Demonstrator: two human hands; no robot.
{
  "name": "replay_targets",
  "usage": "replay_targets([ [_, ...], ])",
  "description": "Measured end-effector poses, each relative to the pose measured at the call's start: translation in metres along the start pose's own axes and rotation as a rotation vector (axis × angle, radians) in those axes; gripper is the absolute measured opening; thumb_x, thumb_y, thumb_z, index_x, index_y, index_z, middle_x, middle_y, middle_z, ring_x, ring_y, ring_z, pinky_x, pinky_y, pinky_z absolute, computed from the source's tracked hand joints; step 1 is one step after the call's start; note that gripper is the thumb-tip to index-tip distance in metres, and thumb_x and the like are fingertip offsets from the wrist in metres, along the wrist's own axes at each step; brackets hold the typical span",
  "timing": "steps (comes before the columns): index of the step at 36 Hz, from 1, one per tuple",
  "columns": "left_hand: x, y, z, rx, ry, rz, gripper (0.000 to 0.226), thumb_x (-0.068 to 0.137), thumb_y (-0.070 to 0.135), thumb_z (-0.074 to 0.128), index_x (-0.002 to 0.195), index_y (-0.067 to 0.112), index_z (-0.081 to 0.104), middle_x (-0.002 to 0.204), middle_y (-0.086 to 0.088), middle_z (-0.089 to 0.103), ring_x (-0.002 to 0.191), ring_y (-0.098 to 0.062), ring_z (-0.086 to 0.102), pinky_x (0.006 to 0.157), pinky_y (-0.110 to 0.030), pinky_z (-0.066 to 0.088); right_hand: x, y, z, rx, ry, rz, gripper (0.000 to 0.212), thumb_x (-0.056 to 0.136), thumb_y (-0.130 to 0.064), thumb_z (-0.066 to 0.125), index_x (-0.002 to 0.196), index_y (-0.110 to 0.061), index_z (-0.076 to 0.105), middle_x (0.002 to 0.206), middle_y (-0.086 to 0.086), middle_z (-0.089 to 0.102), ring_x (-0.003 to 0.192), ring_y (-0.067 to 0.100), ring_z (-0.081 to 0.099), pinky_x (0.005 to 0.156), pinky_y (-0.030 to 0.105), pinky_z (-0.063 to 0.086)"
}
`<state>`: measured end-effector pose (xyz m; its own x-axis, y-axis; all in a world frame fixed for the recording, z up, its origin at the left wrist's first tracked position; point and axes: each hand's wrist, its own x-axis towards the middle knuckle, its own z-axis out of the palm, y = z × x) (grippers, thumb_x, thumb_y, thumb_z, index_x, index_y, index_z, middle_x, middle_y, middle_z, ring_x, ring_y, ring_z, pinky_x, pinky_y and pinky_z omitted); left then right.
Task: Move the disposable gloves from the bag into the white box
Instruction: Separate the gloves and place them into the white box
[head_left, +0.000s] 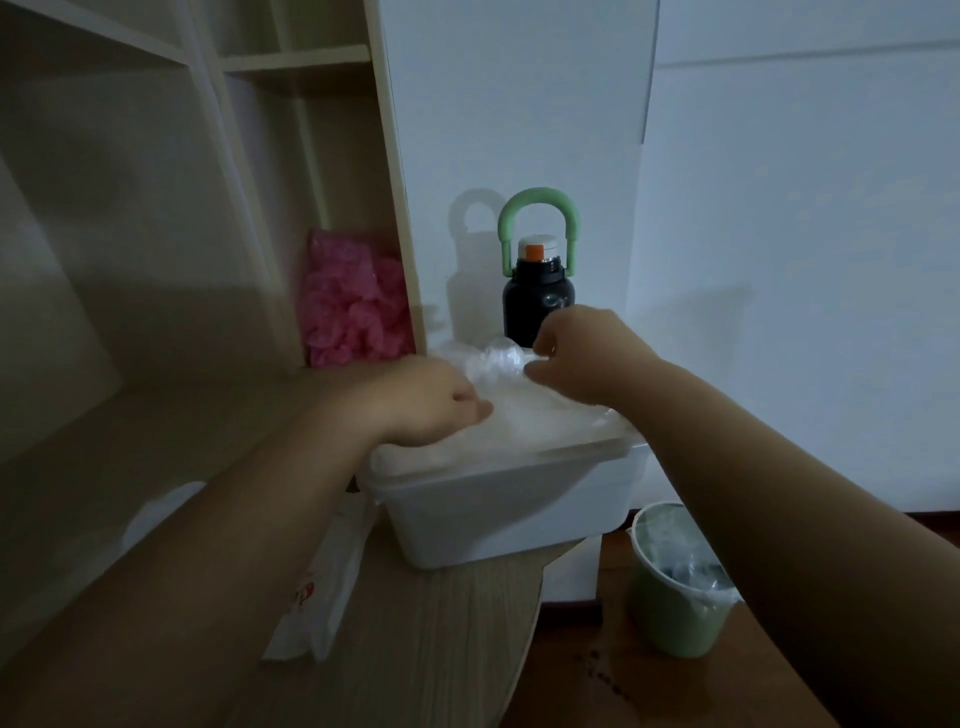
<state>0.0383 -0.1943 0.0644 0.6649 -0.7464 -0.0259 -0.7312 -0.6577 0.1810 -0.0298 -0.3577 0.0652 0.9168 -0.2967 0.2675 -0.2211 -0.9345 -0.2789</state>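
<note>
Mostly done, seemingly: gloves (519, 415) heap the white box (498, 514), the bag (322, 587) lies flat; left hand (431, 402) and right hand (587, 358) each grasp gloves, which need tucking in.

The left forearm (208, 571) hides much of the bag (327, 592), its red print unreadable.

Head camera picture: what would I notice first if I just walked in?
The left hand and the right hand are busy with a crinkly heap of clear gloves at the top of the white box in the middle. Behind it stands a black bottle with a bright green handle. A pink bundle sits on the shelf to the left.
</note>
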Motion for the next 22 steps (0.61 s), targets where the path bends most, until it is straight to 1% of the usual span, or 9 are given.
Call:
replay_targets([
  [2,-0.001,-0.003,-0.002,0.152,0.118,-0.021,0.033,0.093,0.049,0.052,0.109,0.025,0.068,0.112,0.002,0.065,0.099,-0.017,0.058,0.083,-0.034,0.048,0.001,-0.004,0.003,-0.076,-0.183,-0.023,0.037,0.088,-0.035,0.063,0.111,-0.006,0.063,0.109,0.009,0.063,0.095,0.022,0.059,0.081,0.029,0.048],
  [4,0.001,-0.006,-0.001,0.295,0.16,0.014,0.048,0.084,0.057,0.059,0.126,0.035,0.058,0.131,0.005,0.055,0.118,-0.02,0.048,0.091,-0.036,0.041,0.002,-0.003,0.009,-0.16,-0.293,-0.03,0.05,0.085,-0.043,0.065,0.121,-0.009,0.06,0.119,0.007,0.062,0.107,0.024,0.058,0.085,0.029,0.044],
  [6,0.004,-0.006,0.002,0.312,0.02,0.06,0.058,0.083,0.058,0.061,0.135,0.035,0.049,0.142,0.007,0.046,0.128,-0.019,0.04,0.101,-0.038,0.037,0.003,0.0,0.015,-0.21,-0.364,-0.022,0.061,0.081,-0.05,0.067,0.13,-0.015,0.055,0.129,0.004,0.058,0.116,0.023,0.053,0.091,0.03,0.04],
  [8,0.009,-0.005,0.006,0.278,-0.188,0.019,0.057,0.091,0.046,0.057,0.143,0.029,0.041,0.147,0.006,0.042,0.131,-0.018,0.041,0.107,-0.034,0.035,0.005,0.003,0.019,-0.223,-0.487,-0.011,0.071,0.082,-0.048,0.067,0.141,-0.018,0.043,0.142,0.004,0.047,0.129,0.025,0.044,0.106,0.036,0.034],
  [10,0.016,-0.006,0.012,0.294,-0.348,-0.037,0.049,0.098,0.031,0.048,0.146,0.023,0.039,0.149,0.002,0.041,0.134,-0.019,0.039,0.11,-0.032,0.031,0.006,0.004,0.023,-0.256,-0.622,-0.011,0.067,0.088,-0.042,0.061,0.145,-0.017,0.037,0.148,0.006,0.04,0.134,0.026,0.039,0.111,0.039,0.03],
  [13,0.025,-0.006,0.025,0.364,-0.46,-0.062,0.041,0.102,0.019,0.036,0.142,0.014,0.045,0.144,-0.006,0.046,0.129,-0.025,0.044,0.108,-0.035,0.032,0.008,0.005,0.03,-0.278,-0.725,-0.013,0.051,0.096,-0.03,0.051,0.143,-0.014,0.041,0.146,0.009,0.042,0.131,0.026,0.041,0.107,0.038,0.031],
  [15,0.03,-0.007,0.031,0.337,-0.466,-0.072,0.037,0.102,0.019,0.036,0.135,0.01,0.05,0.139,-0.009,0.05,0.124,-0.027,0.047,0.105,-0.035,0.034,0.007,0.007,0.032,-0.26,-0.721,-0.011,0.047,0.096,-0.027,0.05,0.141,-0.013,0.043,0.145,0.009,0.042,0.13,0.026,0.041,0.106,0.037,0.031],
  [18,0.027,-0.009,0.029,0.282,-0.382,-0.042,0.036,0.101,0.02,0.041,0.133,0.012,0.054,0.135,-0.005,0.054,0.121,-0.023,0.05,0.104,-0.034,0.037,0.005,0.007,0.028,-0.154,-0.613,0.036,0.063,0.09,-0.034,0.062,0.145,-0.016,0.036,0.147,0.007,0.04,0.132,0.026,0.039,0.108,0.038,0.03],
  [22,0.009,-0.017,0.007,0.114,-0.086,0.003,0.049,0.092,0.051,0.053,0.134,0.026,0.055,0.132,0.006,0.056,0.118,-0.014,0.052,0.097,-0.029,0.041,0.005,0.0,0.016,-0.071,-0.31,0.018,0.057,0.089,-0.035,0.063,0.138,-0.014,0.046,0.137,0.006,0.05,0.122,0.025,0.049,0.099,0.033,0.037],
])
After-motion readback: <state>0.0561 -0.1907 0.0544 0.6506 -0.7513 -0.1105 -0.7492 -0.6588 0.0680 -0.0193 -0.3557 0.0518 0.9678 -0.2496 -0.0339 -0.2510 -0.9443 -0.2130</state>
